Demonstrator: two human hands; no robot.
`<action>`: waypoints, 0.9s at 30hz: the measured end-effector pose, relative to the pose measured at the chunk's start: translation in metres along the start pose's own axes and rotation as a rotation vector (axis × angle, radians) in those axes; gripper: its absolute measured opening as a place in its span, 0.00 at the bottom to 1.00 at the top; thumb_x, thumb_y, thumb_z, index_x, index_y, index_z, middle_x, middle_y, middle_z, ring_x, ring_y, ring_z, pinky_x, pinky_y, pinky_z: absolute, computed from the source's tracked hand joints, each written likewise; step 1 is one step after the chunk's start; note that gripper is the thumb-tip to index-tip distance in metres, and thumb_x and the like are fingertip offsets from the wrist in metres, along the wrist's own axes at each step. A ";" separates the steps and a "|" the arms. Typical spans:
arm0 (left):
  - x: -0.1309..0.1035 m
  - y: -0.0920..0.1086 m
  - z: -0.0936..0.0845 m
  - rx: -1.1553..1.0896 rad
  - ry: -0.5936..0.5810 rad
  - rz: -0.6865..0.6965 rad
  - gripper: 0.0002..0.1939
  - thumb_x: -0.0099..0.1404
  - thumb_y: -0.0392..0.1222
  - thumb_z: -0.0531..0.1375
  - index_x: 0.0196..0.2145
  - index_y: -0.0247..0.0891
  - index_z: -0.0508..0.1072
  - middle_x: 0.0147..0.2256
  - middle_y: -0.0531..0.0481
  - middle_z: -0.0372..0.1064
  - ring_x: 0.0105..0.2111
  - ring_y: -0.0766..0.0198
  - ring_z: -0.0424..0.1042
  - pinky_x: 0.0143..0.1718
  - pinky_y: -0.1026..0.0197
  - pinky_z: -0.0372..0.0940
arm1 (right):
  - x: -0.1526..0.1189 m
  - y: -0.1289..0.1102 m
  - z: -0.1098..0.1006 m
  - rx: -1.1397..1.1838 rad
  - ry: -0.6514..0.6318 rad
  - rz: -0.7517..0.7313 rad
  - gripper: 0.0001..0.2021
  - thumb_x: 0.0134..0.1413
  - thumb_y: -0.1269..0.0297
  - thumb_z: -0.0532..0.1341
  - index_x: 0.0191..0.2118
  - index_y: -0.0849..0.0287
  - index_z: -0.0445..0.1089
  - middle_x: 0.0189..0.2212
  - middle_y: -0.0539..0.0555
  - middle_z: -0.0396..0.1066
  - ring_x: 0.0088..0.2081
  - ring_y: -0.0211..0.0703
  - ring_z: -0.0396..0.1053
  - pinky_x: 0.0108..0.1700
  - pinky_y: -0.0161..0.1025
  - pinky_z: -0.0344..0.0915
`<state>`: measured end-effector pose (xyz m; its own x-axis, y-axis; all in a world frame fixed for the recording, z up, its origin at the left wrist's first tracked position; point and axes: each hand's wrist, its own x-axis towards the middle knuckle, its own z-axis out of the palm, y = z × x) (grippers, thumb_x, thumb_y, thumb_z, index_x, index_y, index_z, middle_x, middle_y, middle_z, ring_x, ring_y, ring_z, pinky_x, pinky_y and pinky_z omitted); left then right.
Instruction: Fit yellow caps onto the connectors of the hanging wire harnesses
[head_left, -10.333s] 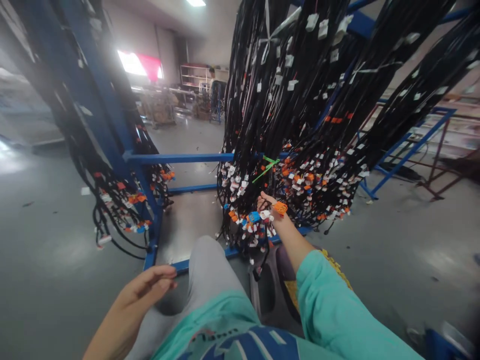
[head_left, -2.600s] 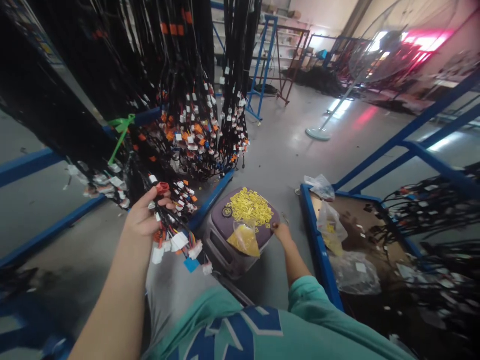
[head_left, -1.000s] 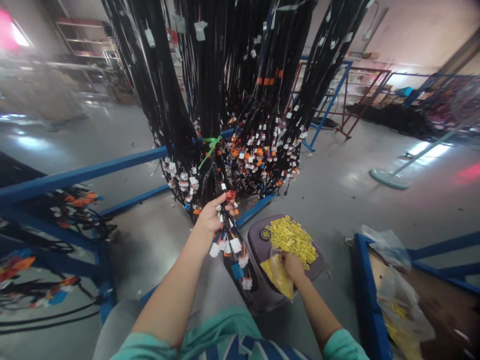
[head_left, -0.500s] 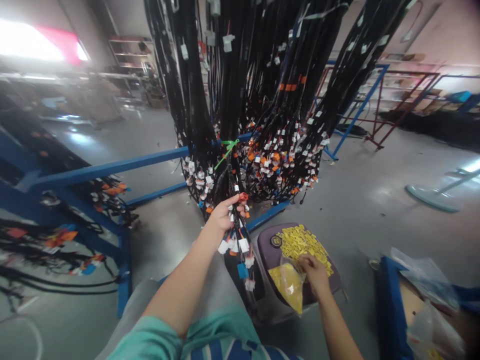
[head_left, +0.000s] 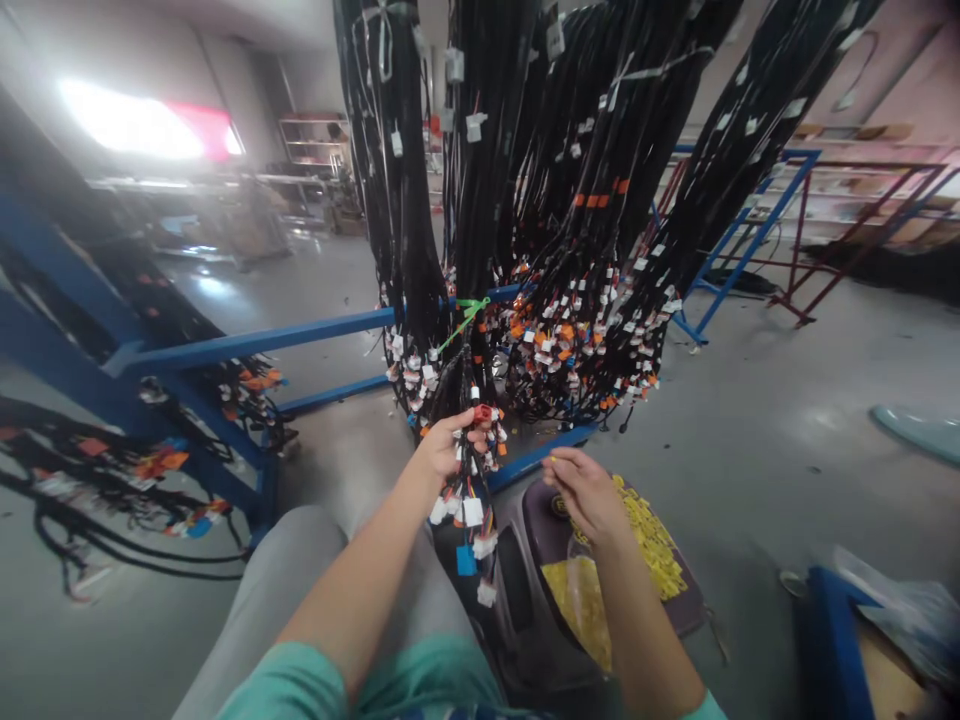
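Left hand (head_left: 444, 450) pinches the red connector (head_left: 482, 413), below the green tie (head_left: 471, 312); right hand (head_left: 592, 495), 1 tiny yellow piece (head_left: 553, 459) at its pinched fingertips, hovers over the stool (head_left: 538, 520)!

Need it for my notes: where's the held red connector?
In the head view, the red connector is near centre, in the left hand, below the green tie.

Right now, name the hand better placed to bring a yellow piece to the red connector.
The right hand, I judge: a speck of yellow shows at its fingers, and it hangs near the yellow pieces. The left hand holds the red connector.
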<state>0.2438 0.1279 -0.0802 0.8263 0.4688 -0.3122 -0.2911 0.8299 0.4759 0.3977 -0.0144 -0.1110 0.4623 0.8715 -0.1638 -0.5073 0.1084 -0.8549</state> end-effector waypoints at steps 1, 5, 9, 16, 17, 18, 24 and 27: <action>-0.001 0.000 0.000 -0.002 -0.002 0.004 0.11 0.63 0.35 0.49 0.25 0.31 0.66 0.19 0.53 0.60 0.14 0.76 0.57 0.18 0.70 0.58 | 0.003 -0.004 0.012 -0.007 -0.050 -0.001 0.16 0.27 0.63 0.70 0.28 0.60 0.70 0.23 0.50 0.72 0.23 0.31 0.68 0.29 0.28 0.67; -0.002 -0.001 -0.001 0.013 -0.007 -0.006 0.12 0.63 0.35 0.49 0.25 0.30 0.67 0.17 0.53 0.59 0.13 0.74 0.57 0.17 0.70 0.58 | 0.010 -0.015 0.049 -0.036 -0.181 -0.032 0.15 0.28 0.63 0.70 0.28 0.61 0.70 0.23 0.51 0.73 0.23 0.32 0.69 0.29 0.29 0.68; 0.000 -0.001 -0.004 0.045 -0.014 -0.027 0.14 0.63 0.37 0.49 0.22 0.30 0.68 0.12 0.55 0.53 0.13 0.71 0.58 0.17 0.68 0.58 | 0.013 -0.018 0.065 -0.032 -0.233 -0.054 0.13 0.30 0.63 0.69 0.27 0.61 0.69 0.21 0.49 0.72 0.21 0.31 0.67 0.26 0.28 0.67; 0.005 -0.002 -0.011 0.055 -0.067 -0.021 0.09 0.59 0.37 0.55 0.24 0.32 0.69 0.12 0.56 0.53 0.14 0.70 0.59 0.18 0.69 0.58 | 0.020 -0.017 0.073 -0.039 -0.277 -0.064 0.11 0.33 0.65 0.68 0.26 0.60 0.66 0.18 0.47 0.70 0.18 0.29 0.65 0.21 0.26 0.63; 0.005 -0.002 -0.011 0.048 -0.074 -0.014 0.09 0.59 0.37 0.55 0.24 0.31 0.69 0.12 0.56 0.53 0.14 0.71 0.59 0.18 0.69 0.58 | 0.021 -0.018 0.074 -0.048 -0.272 -0.067 0.11 0.33 0.64 0.68 0.26 0.60 0.66 0.19 0.47 0.70 0.18 0.29 0.65 0.21 0.26 0.64; 0.005 -0.002 -0.012 0.038 -0.079 -0.006 0.08 0.59 0.36 0.54 0.24 0.31 0.69 0.12 0.56 0.53 0.13 0.71 0.58 0.19 0.69 0.58 | 0.022 -0.019 0.076 -0.060 -0.264 -0.068 0.12 0.33 0.64 0.68 0.26 0.60 0.67 0.19 0.48 0.71 0.19 0.30 0.66 0.23 0.27 0.65; 0.007 -0.002 -0.015 0.000 -0.109 0.009 0.07 0.57 0.34 0.55 0.26 0.30 0.71 0.15 0.54 0.58 0.14 0.73 0.56 0.19 0.68 0.58 | 0.024 -0.024 0.084 -0.176 -0.218 -0.071 0.14 0.31 0.62 0.68 0.27 0.61 0.68 0.24 0.52 0.74 0.24 0.34 0.70 0.30 0.32 0.68; 0.009 -0.002 -0.016 0.001 -0.116 0.016 0.05 0.56 0.32 0.56 0.26 0.30 0.71 0.16 0.54 0.59 0.13 0.74 0.55 0.18 0.68 0.58 | 0.024 -0.025 0.086 -0.301 -0.163 -0.124 0.13 0.34 0.60 0.66 0.27 0.61 0.67 0.22 0.51 0.72 0.24 0.35 0.69 0.29 0.33 0.67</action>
<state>0.2441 0.1348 -0.0968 0.8720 0.4436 -0.2071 -0.3042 0.8224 0.4807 0.3590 0.0448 -0.0510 0.3725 0.9280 0.0105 -0.2066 0.0939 -0.9739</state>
